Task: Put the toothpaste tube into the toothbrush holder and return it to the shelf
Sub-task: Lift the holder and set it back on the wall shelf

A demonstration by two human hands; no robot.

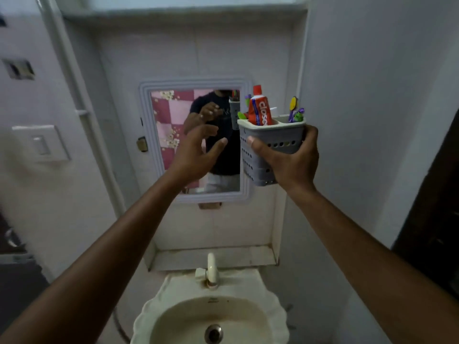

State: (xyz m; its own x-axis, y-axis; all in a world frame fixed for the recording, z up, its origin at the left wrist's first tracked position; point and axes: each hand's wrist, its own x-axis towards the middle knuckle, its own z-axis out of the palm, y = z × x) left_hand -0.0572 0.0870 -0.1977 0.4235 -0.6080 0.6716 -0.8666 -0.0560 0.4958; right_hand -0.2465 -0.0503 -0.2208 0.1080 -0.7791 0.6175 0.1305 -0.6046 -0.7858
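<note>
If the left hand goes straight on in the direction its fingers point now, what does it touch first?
Probably the toothbrush holder, on its left side wall. The left hand is open, with fingers pointing up and right toward the holder that the right hand holds. Depth is unclear; it could instead pass and reach the mirror.

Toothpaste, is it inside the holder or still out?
Inside: the toothpaste tube stands cap-up in the grey holder, held by the right hand.

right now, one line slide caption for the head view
Right hand holds the holder with toothpaste inside; left hand open beside it.
</note>
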